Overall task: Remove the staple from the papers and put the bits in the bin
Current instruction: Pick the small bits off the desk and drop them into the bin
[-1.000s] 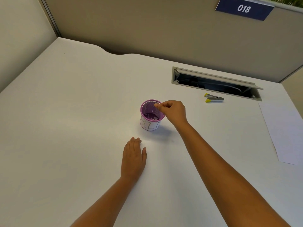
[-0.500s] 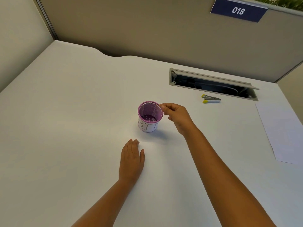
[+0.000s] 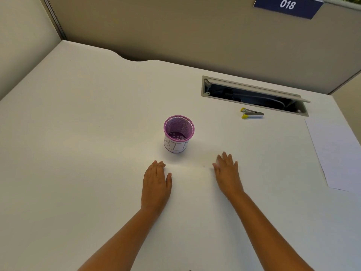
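1. Head view: a white desk (image 3: pixel 78 133) inside a beige cubicle. A small purple mesh bin (image 3: pixel 178 133) stands upright near the middle, with pale bits lying on its bottom.

2. Both hands lie flat, palms down, just in front of the bin and touching nothing else. The left hand (image 3: pixel 156 184) has a released grip with the fingers together. The right hand (image 3: pixel 227 172) also has a released grip, fingers slightly spread and a little blurred.

3. The papers (image 3: pixel 340 153) lie flat at the far right edge of the desk, well apart from both hands. No staple can be made out on them; it is too small to tell.

4. A staple remover (image 3: pixel 252 113) with yellow tips lies behind and to the right of the bin, beside an open cable slot (image 3: pixel 254 94).

5. Risk, as I judge it: the bin is light and close to the fingertips, so a careless reach forward could tip it and spill the bits.

6. Change: half a second ago the right hand was pinched at the bin's rim; now it is back on the desk, open. The left hand has stayed put.
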A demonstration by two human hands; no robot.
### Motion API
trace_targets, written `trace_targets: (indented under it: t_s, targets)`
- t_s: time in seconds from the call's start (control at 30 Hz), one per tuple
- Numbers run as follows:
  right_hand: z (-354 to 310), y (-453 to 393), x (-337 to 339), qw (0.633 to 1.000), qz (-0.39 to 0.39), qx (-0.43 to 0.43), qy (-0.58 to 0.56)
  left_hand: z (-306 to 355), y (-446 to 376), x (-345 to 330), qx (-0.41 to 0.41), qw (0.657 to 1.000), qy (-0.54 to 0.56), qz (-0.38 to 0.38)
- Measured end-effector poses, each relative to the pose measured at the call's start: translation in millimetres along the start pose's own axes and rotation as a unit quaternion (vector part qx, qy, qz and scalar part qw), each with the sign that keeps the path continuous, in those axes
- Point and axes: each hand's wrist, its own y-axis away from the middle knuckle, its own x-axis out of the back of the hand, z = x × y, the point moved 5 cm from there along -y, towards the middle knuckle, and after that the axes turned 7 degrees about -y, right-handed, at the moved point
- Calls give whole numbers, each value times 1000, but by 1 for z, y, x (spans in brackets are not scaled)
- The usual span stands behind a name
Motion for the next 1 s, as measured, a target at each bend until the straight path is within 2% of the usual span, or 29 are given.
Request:
trace_targets:
  t_s: [0.13,0.3,0.47,0.63,1.0]
  targets:
    - [-2,24,-32,999,24,7,35,-1,0,-1,-4,1000,-2,1]
    - [-6,32,-39,997,-6,44,70,-2,-1,-3,1,1000,-1,-5]
    - [16,37,-27,998,13,11,66,-3,-1,-6,3,1000,1,-8]
    - [10,33,-32,996,12,5,91,-3,0,-6,5,1000,2,-10]
    - [5,30,-30,990,-8,112,82,-7,1,-12,22,1000,3,-15]
